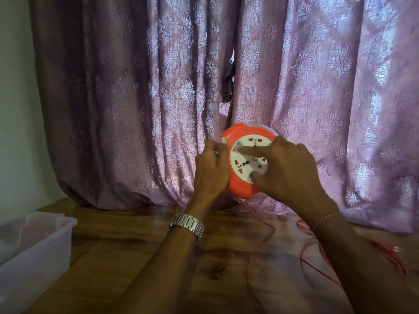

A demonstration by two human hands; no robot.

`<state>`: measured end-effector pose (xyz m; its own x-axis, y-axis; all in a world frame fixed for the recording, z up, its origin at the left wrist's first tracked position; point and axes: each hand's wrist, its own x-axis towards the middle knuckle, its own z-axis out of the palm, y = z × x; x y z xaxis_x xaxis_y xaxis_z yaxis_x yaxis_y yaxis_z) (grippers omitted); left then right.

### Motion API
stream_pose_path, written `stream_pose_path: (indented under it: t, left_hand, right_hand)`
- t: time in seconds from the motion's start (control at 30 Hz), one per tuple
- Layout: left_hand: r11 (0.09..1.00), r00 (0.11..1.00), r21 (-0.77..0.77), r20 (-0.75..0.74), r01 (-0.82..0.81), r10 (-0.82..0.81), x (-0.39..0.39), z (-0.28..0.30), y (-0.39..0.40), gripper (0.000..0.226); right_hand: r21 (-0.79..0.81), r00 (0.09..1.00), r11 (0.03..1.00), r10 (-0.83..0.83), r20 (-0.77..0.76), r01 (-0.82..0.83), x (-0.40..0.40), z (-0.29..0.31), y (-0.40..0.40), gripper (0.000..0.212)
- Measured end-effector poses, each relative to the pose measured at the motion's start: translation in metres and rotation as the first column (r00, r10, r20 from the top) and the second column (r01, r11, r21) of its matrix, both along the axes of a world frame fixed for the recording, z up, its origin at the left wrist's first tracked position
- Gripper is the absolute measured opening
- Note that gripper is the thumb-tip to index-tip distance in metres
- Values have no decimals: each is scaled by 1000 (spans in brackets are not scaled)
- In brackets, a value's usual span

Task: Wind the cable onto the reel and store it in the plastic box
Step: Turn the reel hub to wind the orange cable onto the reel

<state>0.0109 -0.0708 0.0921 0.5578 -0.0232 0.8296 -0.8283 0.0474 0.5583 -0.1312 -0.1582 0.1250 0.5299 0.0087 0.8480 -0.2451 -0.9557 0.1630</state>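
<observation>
The left hand (212, 168) gripped the reel (240, 184); right hand (288, 168) fingers pressed its face. Loose cable (317, 250) could snag.

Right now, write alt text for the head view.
Two hands hold an orange cable reel upright above a wooden table: left hand gripping its rim, right hand on the white socket face. Loose orange cable trails right; a clear plastic box sits left.

One camera sits on the person's head. It looks forward and down, close over the table (140, 264), and faces the curtain (136, 98) behind it.
</observation>
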Motion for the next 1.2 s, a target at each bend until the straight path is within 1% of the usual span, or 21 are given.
stream_pose_path:
  t: [0.07, 0.13, 0.17, 0.23, 0.27, 0.3, 0.37, 0.4, 0.43, 0.47, 0.53, 0.6, 0.67, 0.8, 0.87, 0.9, 1.0, 1.03, 1.1, 1.13, 1.2]
  left_hand:
    - [1000, 1000, -17, 2, -10, 10, 2, 0, 0, 40]
    - [999, 1000, -30, -3, -17, 17, 4, 0, 1, 41]
    - [999, 1000, -28, -7, -23, 23, 4, 0, 1, 42]
    - [999, 1000, -27, -10, -23, 23, 5, 0, 1, 41]
    - [999, 1000, -32, -6, -18, 17, 5, 0, 1, 41]
    - [999, 1000, -36, -4, -11, 11, 5, 0, 1, 41]
    - [999, 1000, -48, -5, 1, -1, 5, -1, 1, 41]
    - [998, 1000, -60, -8, 5, -5, 6, 0, 1, 41]
    - [997, 1000, -71, -15, 8, -9, 7, 0, 2, 41]
    - [997, 1000, -80, -26, 12, -14, 7, 0, 2, 41]
    - [995, 998, -94, -46, 32, -37, 8, 1, 3, 43]
    - [993, 998, -105, -41, 46, -50, 7, 2, 4, 47]
    - [994, 999, -104, -29, 41, -44, 4, 3, 4, 45]
    - [997, 1000, -75, 8, 11, -11, 0, 1, 0, 40]
    - [998, 1000, -66, -5, 9, -9, 1, -1, -1, 41]
    - [998, 1000, -64, -6, 9, -9, 1, -2, -2, 42]
    - [997, 1000, -74, 6, -19, 19, 3, -2, -3, 42]
    - [997, 1000, -78, 7, -28, 29, 3, -1, -3, 42]
    - [996, 999, -83, 3, -33, 33, 4, -1, -3, 42]
    - [996, 999, -83, 0, -32, 32, 4, -1, -3, 42]
    - [996, 1000, -81, -5, -30, 29, 4, -1, -3, 42]
  right_hand:
    - [44, 993, 999, -33, 116, 28, 5, -1, 2, 55]
    - [39, 981, 997, -67, 181, 61, 8, -2, 3, 61]
    - [19, 981, 996, -90, 174, 88, 8, -2, 3, 63]
    - [3, 987, 991, -132, 95, 133, 9, 1, 1, 65]
    - [11, 992, 995, -105, 65, 104, 8, 3, -2, 61]
    - [22, 998, 999, -34, 48, 33, 7, 5, -4, 53]
    - [-12, 990, 990, 140, -5, -140, 3, 8, -8, 30]
    - [-39, 976, 976, 209, -65, -212, 1, 9, -10, 21]
    - [-44, 960, 967, 245, -139, -253, 0, 9, -12, 25]
    - [-25, 943, 964, 252, -218, -264, -2, 10, -12, 38]
    - [27, 925, 978, 204, -322, -206, -5, 13, -6, 64]
    - [14, 923, 993, 117, -366, -121, -3, 12, 0, 77]
    - [-25, 938, 996, 74, -338, -88, -2, 11, 4, 74]
    - [-67, 980, 996, 51, -194, -65, -3, 7, 2, 51]
    - [-53, 988, 999, -3, -156, -6, 0, 2, 1, 53]
    - [-21, 992, 1000, -22, -126, 19, 1, 0, 1, 56]
    - [132, 998, 991, -47, 53, 39, 5, -2, 3, 61]
    - [157, 992, 986, -66, 111, 48, 6, -2, 4, 63]
    - [126, 978, 991, -78, 195, 54, 7, -2, 4, 64]
    - [89, 977, 995, -72, 202, 55, 8, -2, 4, 64]
    - [50, 987, 998, -50, 150, 43, 9, 0, 2, 62]
